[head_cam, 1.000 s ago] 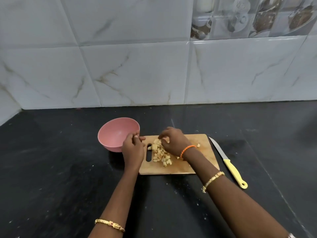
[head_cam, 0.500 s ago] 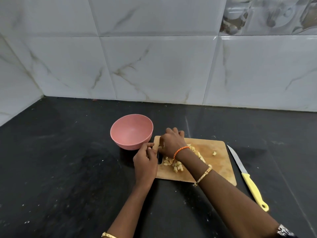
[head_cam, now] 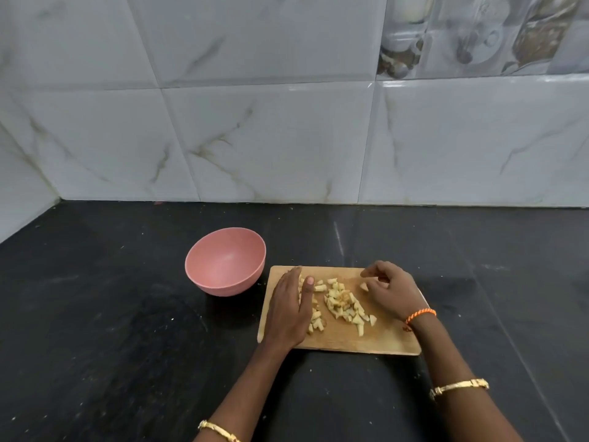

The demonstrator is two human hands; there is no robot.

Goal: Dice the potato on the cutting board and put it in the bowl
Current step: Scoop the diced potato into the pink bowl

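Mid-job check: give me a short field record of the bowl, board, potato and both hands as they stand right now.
bowl: pink bowl, upright, no potato visible inside, left of the board
board: wooden cutting board on the black counter
potato: diced potato pieces heaped mid-board
left hand: left hand flat, fingers straight, beside the pieces
right hand: right hand curled at the board's right, one piece at its fingers
knife: not in view
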